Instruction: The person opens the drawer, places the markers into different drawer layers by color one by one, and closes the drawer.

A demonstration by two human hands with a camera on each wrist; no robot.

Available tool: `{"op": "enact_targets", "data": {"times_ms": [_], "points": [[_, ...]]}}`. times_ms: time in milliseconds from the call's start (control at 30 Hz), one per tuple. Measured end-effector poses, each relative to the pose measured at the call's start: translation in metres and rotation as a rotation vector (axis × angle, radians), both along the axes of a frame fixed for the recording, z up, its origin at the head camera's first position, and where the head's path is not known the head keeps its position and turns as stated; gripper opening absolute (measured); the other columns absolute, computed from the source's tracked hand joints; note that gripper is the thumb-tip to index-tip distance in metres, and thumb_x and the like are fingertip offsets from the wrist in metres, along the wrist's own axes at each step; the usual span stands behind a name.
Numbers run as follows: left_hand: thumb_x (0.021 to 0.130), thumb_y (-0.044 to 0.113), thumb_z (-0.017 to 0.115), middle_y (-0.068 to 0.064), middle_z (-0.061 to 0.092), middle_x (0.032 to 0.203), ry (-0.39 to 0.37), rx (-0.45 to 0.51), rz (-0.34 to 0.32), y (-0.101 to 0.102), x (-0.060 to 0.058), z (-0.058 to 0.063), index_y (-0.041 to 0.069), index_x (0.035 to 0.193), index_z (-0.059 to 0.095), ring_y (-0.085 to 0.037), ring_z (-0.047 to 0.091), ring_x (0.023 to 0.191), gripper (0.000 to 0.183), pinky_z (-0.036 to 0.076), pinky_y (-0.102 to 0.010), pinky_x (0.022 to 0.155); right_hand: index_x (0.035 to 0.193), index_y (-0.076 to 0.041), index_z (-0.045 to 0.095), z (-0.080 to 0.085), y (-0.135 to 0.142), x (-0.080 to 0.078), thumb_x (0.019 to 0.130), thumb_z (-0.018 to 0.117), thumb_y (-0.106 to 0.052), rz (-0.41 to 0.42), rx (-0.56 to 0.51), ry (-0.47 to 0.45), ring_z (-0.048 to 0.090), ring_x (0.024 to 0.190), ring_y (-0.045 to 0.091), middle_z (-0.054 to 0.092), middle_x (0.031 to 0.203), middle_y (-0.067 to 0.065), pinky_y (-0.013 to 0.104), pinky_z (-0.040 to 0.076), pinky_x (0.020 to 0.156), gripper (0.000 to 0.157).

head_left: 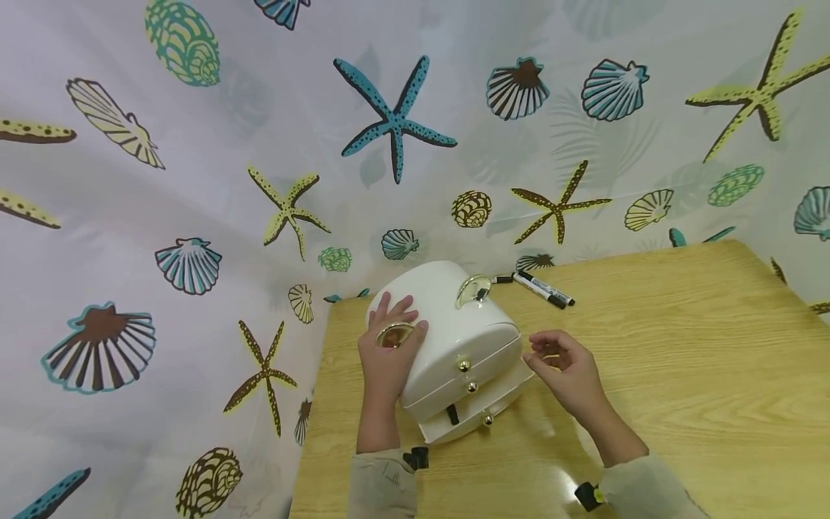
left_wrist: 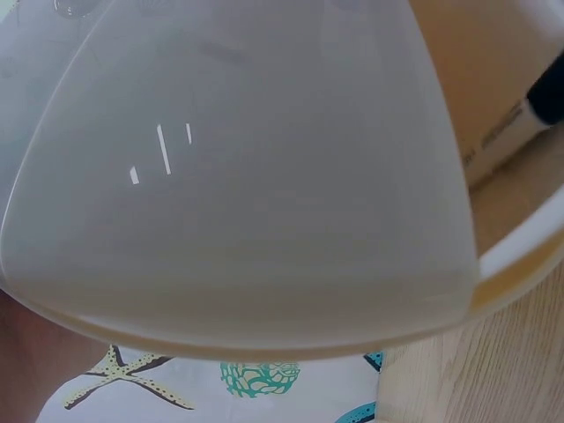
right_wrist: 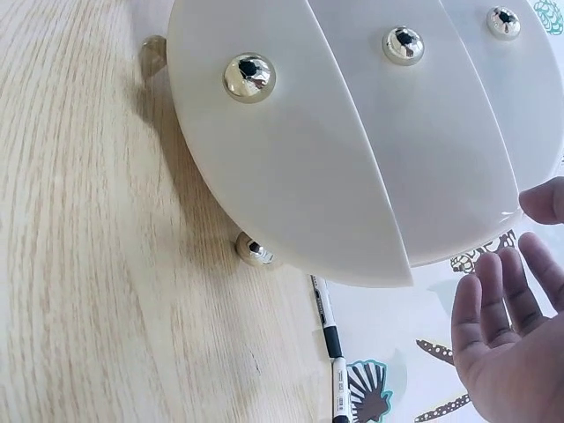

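Note:
A white rounded drawer box point(head_left: 441, 310) with gold knobs stands tilted in the head view, its bottom drawer point(head_left: 447, 432) pulled partly out. Inside that drawer lies a marker point(left_wrist: 511, 132), its black cap point(head_left: 452, 414) showing. My left hand point(head_left: 392, 346) rests on the box's curved side with spread fingers, around a gold handle point(head_left: 394, 335). Only a dim bit of it enters the left wrist view. Beside the box's front right edge is my right hand point(head_left: 570, 371), fingers loosely bent and holding nothing. Its thumb point(right_wrist: 545, 201) is close to a drawer corner; contact is unclear.
Several black-and-white markers point(head_left: 543, 290) lie on the wooden table point(head_left: 700, 346) behind the box. A second gold handle point(head_left: 475, 291) stands up from the box. A curtain point(head_left: 214, 173) printed with shells and starfish hangs at the back and left.

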State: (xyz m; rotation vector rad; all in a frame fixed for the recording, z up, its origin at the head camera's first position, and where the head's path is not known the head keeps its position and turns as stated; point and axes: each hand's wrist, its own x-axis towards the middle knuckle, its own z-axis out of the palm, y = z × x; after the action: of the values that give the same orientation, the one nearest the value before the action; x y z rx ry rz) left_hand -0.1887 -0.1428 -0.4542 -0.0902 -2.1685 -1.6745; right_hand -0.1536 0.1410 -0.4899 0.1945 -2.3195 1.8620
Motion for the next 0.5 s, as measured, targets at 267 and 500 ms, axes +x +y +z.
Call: {"op": "enact_targets", "data": {"times_ms": [267,500], "points": [[0.082,0.039,0.079,0.013,0.068,0.125,0.036,-0.008,-0.004,-0.001,-0.003,0.000,0.023,0.096,0.075,-0.005,0.036,0.144,0.021,0.007,-0.032,0.127,0.106,-0.002,0.065,-0.006,0.001,-0.003,0.092,0.068,-0.011,0.004,-0.015,0.009,0.063,0.089,0.010,0.066,0.104,0.007,0.022,0.056,0.071,0.017],[0.082,0.033,0.080,0.013,0.067,0.126,0.014,0.017,-0.013,-0.002,0.000,-0.002,0.022,0.097,0.075,-0.005,0.035,0.144,0.020,0.005,-0.034,0.127,0.109,-0.005,0.066,-0.033,0.014,-0.015,0.093,0.068,-0.013,-0.027,0.007,-0.005,0.064,0.090,0.010,0.067,0.106,0.014,0.019,0.056,0.070,0.018]]}}
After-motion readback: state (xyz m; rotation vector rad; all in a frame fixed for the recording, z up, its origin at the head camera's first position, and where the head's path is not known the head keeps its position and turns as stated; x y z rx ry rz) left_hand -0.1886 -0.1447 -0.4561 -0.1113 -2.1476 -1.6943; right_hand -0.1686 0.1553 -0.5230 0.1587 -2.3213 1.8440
